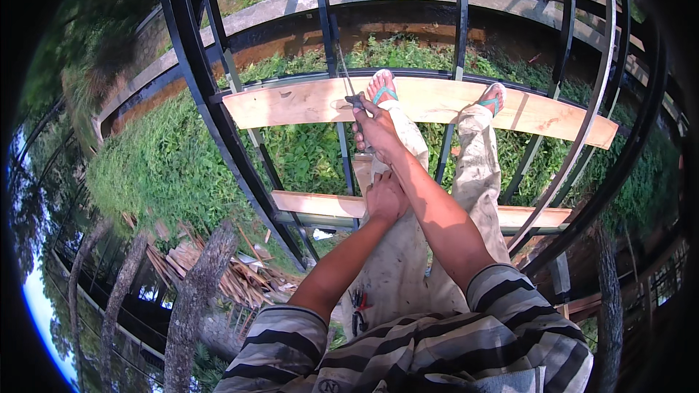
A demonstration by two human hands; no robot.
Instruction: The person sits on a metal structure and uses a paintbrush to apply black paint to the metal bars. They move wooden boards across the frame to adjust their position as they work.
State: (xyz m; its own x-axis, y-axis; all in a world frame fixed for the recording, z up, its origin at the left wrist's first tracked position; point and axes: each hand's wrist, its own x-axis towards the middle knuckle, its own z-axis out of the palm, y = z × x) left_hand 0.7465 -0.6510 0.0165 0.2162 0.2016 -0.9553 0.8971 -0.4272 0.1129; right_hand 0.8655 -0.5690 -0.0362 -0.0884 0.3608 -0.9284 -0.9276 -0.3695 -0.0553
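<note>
My right hand (pixel 377 129) is closed around the dark handle of what looks like a welding electrode holder (pixel 354 100). A long thin rod (pixel 344 68) sticks out of its front, pointing away beside a black steel post. Just below the right wrist, my left hand (pixel 386 196) lies over my left thigh with its fingers curled. Whatever those fingers hold, if anything, is hidden. Under my sandalled feet is a pale wooden plank (pixel 291 104), and the holder is above it, left of my left foot.
Black steel beams (pixel 218 113) frame both sides, with green plants (pixel 156 149) showing below the gaps. A nearer wooden plank (pixel 320 204) crosses under my legs. Red-and-black pliers (pixel 359 304) are at my waist. Lumber (pixel 218 269) lies piled lower left, near tree trunks (pixel 193 298).
</note>
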